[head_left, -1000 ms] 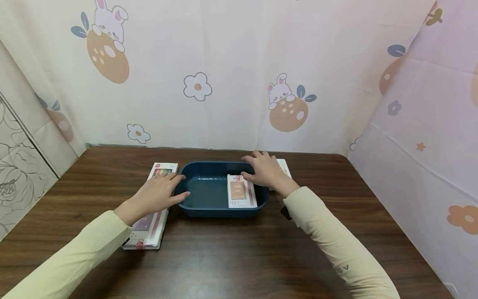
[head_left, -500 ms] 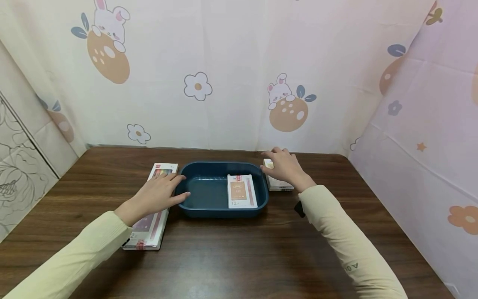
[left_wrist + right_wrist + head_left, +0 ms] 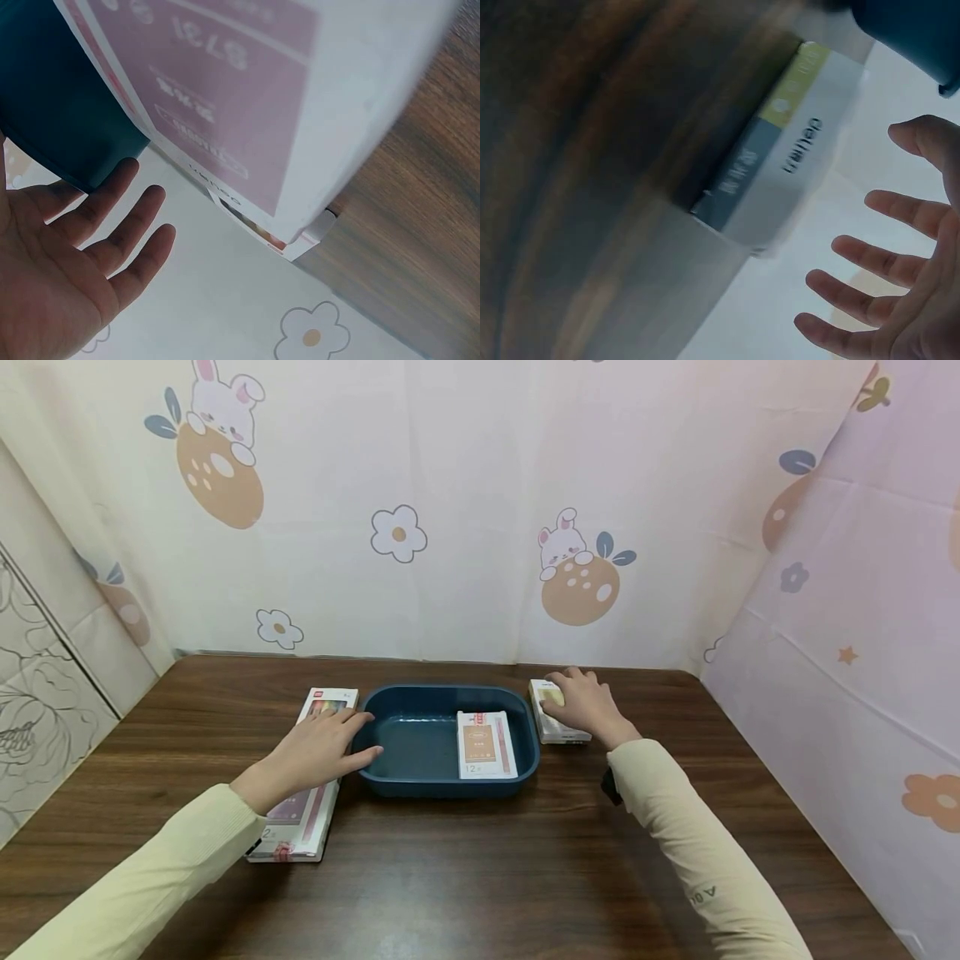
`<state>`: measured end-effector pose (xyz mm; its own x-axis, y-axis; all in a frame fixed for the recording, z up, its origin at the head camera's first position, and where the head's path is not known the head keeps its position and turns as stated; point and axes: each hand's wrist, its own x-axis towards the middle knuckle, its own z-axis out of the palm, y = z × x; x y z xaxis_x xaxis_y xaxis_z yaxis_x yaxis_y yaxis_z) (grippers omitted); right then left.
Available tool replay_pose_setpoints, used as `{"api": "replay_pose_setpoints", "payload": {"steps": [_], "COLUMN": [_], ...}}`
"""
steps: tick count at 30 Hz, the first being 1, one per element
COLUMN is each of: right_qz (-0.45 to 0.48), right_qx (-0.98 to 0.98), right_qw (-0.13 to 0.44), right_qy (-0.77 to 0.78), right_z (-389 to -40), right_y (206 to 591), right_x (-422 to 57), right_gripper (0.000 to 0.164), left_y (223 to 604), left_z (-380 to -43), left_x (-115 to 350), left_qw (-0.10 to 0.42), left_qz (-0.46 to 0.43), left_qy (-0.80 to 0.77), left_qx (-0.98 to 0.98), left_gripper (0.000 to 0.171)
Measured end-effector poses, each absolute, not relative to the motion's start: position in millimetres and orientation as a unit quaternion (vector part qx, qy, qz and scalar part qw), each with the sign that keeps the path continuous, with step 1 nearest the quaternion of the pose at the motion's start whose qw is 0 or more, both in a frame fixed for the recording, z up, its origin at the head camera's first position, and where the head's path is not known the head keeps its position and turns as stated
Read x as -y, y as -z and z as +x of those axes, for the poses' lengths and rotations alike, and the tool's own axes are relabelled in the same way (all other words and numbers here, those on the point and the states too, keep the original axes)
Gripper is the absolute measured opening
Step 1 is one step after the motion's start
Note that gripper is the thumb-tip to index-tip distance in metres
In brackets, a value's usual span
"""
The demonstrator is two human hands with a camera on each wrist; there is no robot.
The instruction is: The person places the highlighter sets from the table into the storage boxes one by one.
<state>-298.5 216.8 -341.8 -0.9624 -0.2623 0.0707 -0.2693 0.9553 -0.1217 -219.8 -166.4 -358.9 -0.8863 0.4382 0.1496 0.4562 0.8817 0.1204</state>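
Observation:
A dark blue plastic bin [image 3: 420, 787] stands mid-table, with a small white-and-tan box [image 3: 487, 743] lying in its right part. My left hand [image 3: 311, 750] is at the bin's left rim, above a long white-and-purple box [image 3: 307, 827] with coloured sticks pictured on its far end. The left wrist view shows that hand [image 3: 64, 262] with fingers spread and loosely bent by the bin [image 3: 60, 90]. Over a white box [image 3: 553, 727] with yellow and grey print, right of the bin, hovers my right hand [image 3: 590, 703]. In the right wrist view its fingers [image 3: 885, 262] are spread, apart from the box [image 3: 780, 157].
The brown wooden table [image 3: 465, 877] extends in front of the bin and to both sides. A cloth [image 3: 465, 593] printed with rabbits and flowers hangs behind the table's far edge, and another [image 3: 862, 710] along the right side.
My right hand has moved right, from over the bin's right end to above the white box beside it. My left hand and the bin have stayed in place.

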Motion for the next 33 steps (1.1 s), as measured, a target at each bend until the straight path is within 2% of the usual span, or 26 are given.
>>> {"api": "replay_pose_setpoints", "payload": {"steps": [17, 33], "right_qz": [0.081, 0.080], "right_qx": [0.992, 0.990], "right_qw": [-0.020, -0.039], "right_qy": [-0.095, -0.106], "right_z": [-308.9, -312.3], "right_y": [366.8, 371.6], "right_x": [-218.0, -214.3], "right_gripper": [0.069, 0.069], "left_y": [359.8, 358.5], "left_z": [-221.3, -220.3], "left_x": [167.4, 167.4], "left_qw": [0.062, 0.057], "left_qz": [-0.237, -0.234], "left_qy": [0.075, 0.079], "left_qx": [0.967, 0.967], "left_gripper": [0.061, 0.062]}}
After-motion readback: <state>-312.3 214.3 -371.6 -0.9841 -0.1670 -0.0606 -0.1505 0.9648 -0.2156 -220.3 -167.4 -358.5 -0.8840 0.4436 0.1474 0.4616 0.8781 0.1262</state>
